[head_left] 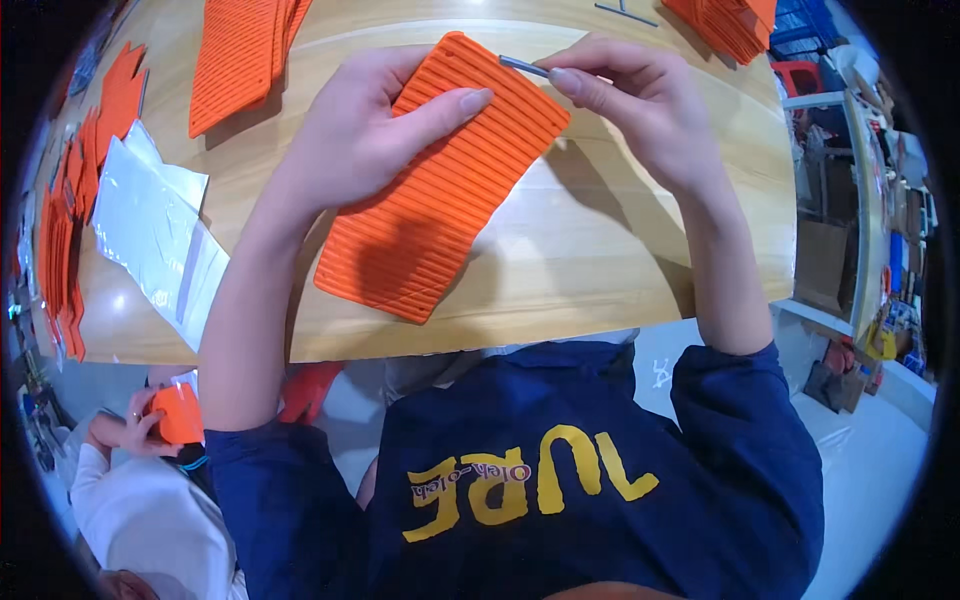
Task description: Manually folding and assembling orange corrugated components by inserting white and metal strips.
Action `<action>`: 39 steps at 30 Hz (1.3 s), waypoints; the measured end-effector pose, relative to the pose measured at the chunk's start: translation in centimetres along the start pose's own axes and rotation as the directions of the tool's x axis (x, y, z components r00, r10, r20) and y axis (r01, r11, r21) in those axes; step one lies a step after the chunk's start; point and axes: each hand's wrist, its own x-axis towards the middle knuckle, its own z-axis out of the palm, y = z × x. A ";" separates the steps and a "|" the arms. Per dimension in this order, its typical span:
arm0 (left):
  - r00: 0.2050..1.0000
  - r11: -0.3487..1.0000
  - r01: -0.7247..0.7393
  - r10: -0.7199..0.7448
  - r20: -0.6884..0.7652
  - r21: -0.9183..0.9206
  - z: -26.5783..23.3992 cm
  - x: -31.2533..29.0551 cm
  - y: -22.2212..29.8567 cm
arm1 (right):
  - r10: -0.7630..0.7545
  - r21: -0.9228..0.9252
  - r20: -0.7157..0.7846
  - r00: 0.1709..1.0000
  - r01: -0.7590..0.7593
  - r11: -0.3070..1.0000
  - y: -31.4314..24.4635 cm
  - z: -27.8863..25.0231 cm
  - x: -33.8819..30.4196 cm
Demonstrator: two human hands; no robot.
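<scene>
My left hand grips an orange ribbed sheet with rounded corners, its thumb lying across the ribs and the other fingers hidden underneath. The sheet is tilted, its far end raised off the table and small holes showing near the far corners. Between thumb and fingers of my right hand is a thin grey metal rod. Its tip reaches the sheet's far edge; whether it touches cannot be made out.
Stacked orange ribbed sheets lie at the far left, with another stack at the far right. A thin metal T-shaped piece lies near it. Clear plastic bags and more orange pieces cover the left side. Lower left, another person holds an orange piece.
</scene>
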 end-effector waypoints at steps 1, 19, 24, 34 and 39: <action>1.000 1.000 -0.015 0.015 -0.001 -0.001 0.1 0.0 -0.2 | -0.005 -0.001 -0.017 1.000 0.005 1.000 0.3 0.3 -0.1; 0.995 0.996 -0.075 0.071 0.064 0.055 0.7 0.2 -0.5 | 0.101 0.295 -0.130 0.986 -0.059 0.954 -0.1 4.0 -0.8; 0.994 1.000 -0.013 0.014 0.111 -0.007 0.8 0.2 -0.2 | 0.116 0.208 -0.152 0.982 -0.083 0.975 -0.5 4.1 -1.0; 0.990 0.998 -0.064 0.067 0.122 -0.029 1.3 0.0 -0.8 | 0.077 0.112 -0.162 0.984 -0.059 0.992 -1.3 4.1 -1.2; 0.947 0.955 -0.144 0.056 0.318 0.259 2.7 -0.3 -1.4 | -0.008 -0.018 -0.092 0.996 0.006 1.000 -2.0 4.7 -1.4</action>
